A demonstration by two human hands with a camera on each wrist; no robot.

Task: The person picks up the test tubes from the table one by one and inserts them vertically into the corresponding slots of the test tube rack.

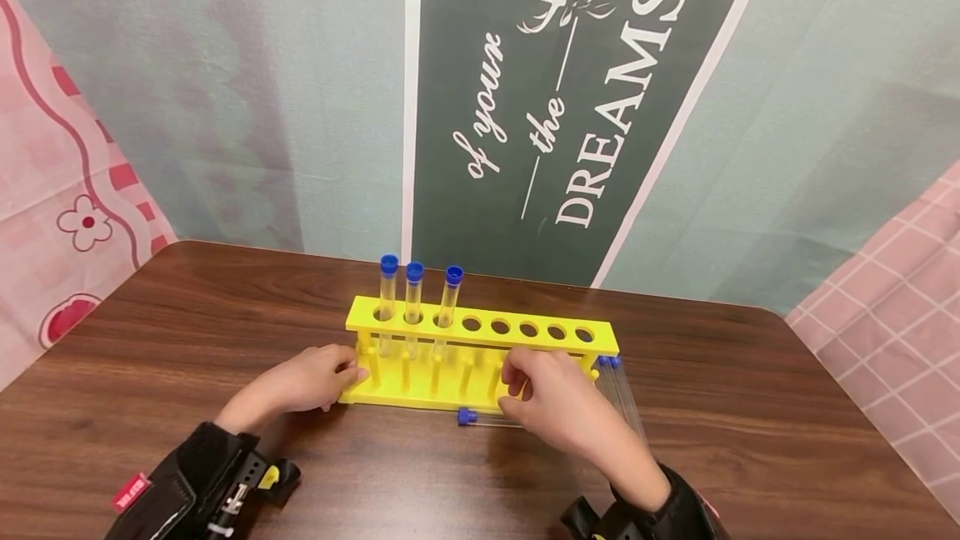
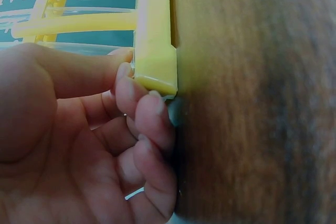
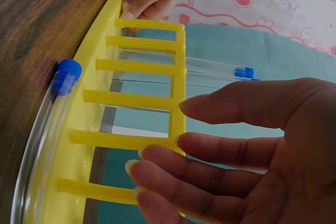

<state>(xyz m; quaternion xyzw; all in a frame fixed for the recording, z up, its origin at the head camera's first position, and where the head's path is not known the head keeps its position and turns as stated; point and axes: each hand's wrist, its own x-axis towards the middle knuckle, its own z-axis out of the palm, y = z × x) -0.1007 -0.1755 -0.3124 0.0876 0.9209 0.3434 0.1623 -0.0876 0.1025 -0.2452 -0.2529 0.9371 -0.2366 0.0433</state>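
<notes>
A yellow test tube rack (image 1: 540, 338) stands on the wooden table. Three clear test tubes with blue caps (image 1: 453, 275) sit upright in its left holes, the third leaning slightly. At the rack's left end, my left hand (image 1: 318, 376) pinches the base between thumb and fingers, as the left wrist view shows beside the rack's end (image 2: 155, 61). My right hand (image 1: 555, 398) hovers at the front of the rack, right of its middle. Its fingers (image 3: 205, 169) are loosely bent near the pegs, with nothing between them. A capped test tube (image 1: 467, 417) lies in front of the base, partly hidden by that hand.
More blue-capped tubes (image 1: 624, 394) lie on the table (image 1: 750, 423) by the rack's right end, partly behind my right forearm. A patterned cloth backdrop (image 1: 337, 107) hangs behind the table's far edge. Both wrists wear black camera straps (image 1: 198, 473).
</notes>
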